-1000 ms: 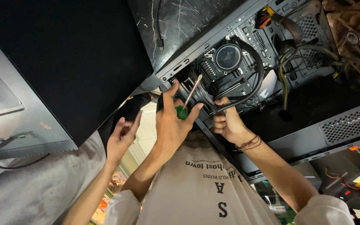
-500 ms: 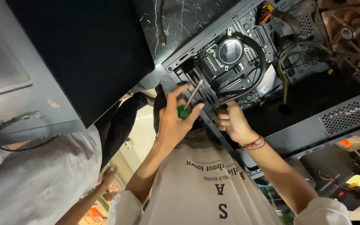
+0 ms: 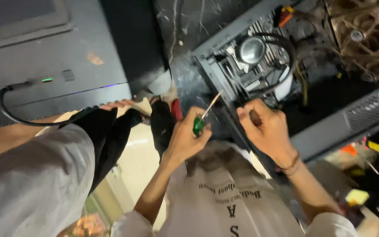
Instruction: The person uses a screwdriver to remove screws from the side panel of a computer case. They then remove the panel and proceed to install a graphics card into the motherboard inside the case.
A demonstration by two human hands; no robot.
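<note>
The fingers of the left hand (image 3: 188, 134) are curled tight around the green handle of a screwdriver (image 3: 202, 118), whose thin metal shaft slants up and to the right, its tip just at the near edge of the open computer case (image 3: 330, 127). Just beside it, the right hand (image 3: 266, 129) is closed in a loose fist against that same edge; whether it pinches anything is hidden by the fingers. A dark band sits on the right wrist. Inside the case, above both hands, lie a round cooler (image 3: 252, 49) with a black cable (image 3: 286, 61) looped around it. Below the hands hangs the person's pale shirt (image 3: 224, 197) with dark lettering. To the left, well apart, another person's hand (image 3: 119, 105) rests by dark cloth under a grey box (image 3: 53, 66) with a black cord (image 3: 9, 112).
</note>
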